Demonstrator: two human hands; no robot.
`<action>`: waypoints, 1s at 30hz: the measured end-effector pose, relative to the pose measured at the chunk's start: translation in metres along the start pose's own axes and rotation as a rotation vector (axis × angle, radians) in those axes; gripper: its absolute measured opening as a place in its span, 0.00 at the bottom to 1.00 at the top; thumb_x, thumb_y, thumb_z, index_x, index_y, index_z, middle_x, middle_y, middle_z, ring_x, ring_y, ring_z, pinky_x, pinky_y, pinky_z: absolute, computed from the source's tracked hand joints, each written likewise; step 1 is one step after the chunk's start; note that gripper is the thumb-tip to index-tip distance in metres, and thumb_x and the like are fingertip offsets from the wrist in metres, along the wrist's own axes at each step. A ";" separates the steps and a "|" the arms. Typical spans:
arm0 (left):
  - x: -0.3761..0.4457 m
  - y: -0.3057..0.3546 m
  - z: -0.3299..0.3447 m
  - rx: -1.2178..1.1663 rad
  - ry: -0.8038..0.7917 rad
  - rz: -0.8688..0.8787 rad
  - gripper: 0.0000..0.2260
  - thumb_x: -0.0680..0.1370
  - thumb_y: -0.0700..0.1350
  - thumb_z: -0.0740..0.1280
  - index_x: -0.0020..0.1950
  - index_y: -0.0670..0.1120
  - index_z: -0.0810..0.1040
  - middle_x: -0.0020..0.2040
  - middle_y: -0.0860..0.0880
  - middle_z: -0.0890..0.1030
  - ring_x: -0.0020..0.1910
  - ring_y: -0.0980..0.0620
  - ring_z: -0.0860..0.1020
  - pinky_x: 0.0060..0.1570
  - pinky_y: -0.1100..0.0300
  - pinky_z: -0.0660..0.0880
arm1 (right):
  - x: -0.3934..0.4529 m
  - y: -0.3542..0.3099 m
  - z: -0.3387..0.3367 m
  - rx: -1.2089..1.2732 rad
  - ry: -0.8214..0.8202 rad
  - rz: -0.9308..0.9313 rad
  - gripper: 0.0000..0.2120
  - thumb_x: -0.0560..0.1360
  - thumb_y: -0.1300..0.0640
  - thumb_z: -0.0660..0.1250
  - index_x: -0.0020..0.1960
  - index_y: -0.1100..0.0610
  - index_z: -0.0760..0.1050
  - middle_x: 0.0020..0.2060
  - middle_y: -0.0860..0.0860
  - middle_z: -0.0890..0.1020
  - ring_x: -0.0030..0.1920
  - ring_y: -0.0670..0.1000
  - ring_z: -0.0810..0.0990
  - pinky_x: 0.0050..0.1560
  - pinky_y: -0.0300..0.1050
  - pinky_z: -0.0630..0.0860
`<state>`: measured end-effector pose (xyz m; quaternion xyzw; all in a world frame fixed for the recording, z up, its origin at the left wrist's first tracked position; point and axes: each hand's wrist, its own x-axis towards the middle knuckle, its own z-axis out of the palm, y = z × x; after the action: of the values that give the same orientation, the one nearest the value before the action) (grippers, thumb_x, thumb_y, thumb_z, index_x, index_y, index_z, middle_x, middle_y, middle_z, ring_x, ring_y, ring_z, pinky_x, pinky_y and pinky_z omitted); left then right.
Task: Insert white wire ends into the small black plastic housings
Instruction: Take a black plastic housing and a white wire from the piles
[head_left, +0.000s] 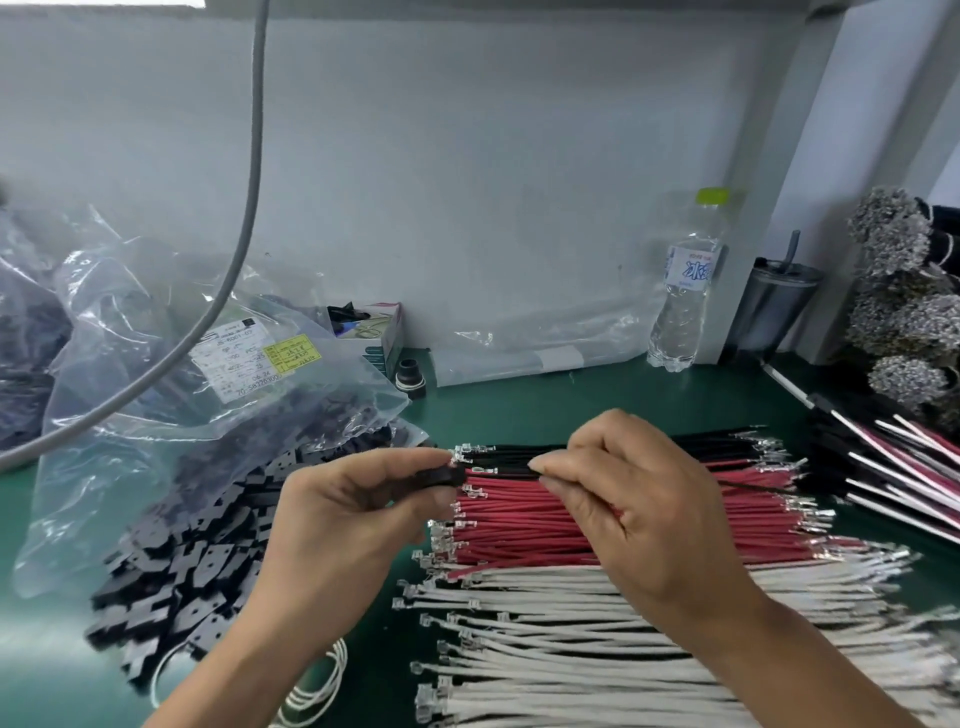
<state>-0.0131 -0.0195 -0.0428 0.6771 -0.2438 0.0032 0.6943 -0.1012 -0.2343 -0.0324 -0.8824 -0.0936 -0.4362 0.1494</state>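
Black housings pile (176, 566) at 8 o'clock, spilling from plastic bag (156, 364). L hand (353, 509) pinches one black housing (447, 475) at ctr. R hand (639, 499) pinches a black wire (511, 471), tip at housing. White wires (597, 649) at 5 o'clock, red wires (524, 525) above.

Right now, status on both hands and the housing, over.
Left hand pinching a small black housing. Right hand pinching a black wire at the housing's mouth. White wires untouched on the mat. Nothing in the way.
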 end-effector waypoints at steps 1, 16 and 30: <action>-0.001 0.000 0.001 0.002 -0.019 -0.015 0.13 0.65 0.42 0.79 0.47 0.55 0.89 0.40 0.46 0.88 0.37 0.47 0.86 0.35 0.64 0.81 | -0.002 0.000 0.001 0.009 -0.008 0.005 0.07 0.78 0.55 0.69 0.49 0.55 0.86 0.39 0.46 0.77 0.38 0.47 0.75 0.36 0.40 0.74; -0.007 0.002 0.005 0.053 -0.066 -0.059 0.11 0.66 0.42 0.79 0.46 0.53 0.89 0.42 0.47 0.88 0.39 0.47 0.86 0.38 0.60 0.83 | -0.005 -0.002 -0.001 0.068 -0.055 0.045 0.07 0.78 0.53 0.69 0.48 0.52 0.86 0.39 0.45 0.77 0.39 0.45 0.75 0.36 0.41 0.74; -0.009 0.010 0.009 0.057 -0.144 -0.078 0.10 0.65 0.40 0.78 0.44 0.52 0.89 0.42 0.45 0.88 0.37 0.51 0.84 0.37 0.62 0.82 | -0.005 -0.001 -0.001 0.088 -0.065 0.017 0.06 0.76 0.53 0.72 0.47 0.54 0.87 0.38 0.46 0.77 0.40 0.49 0.75 0.35 0.46 0.74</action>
<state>-0.0272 -0.0238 -0.0371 0.7040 -0.2664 -0.0659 0.6550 -0.1048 -0.2340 -0.0358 -0.8894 -0.1098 -0.4017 0.1885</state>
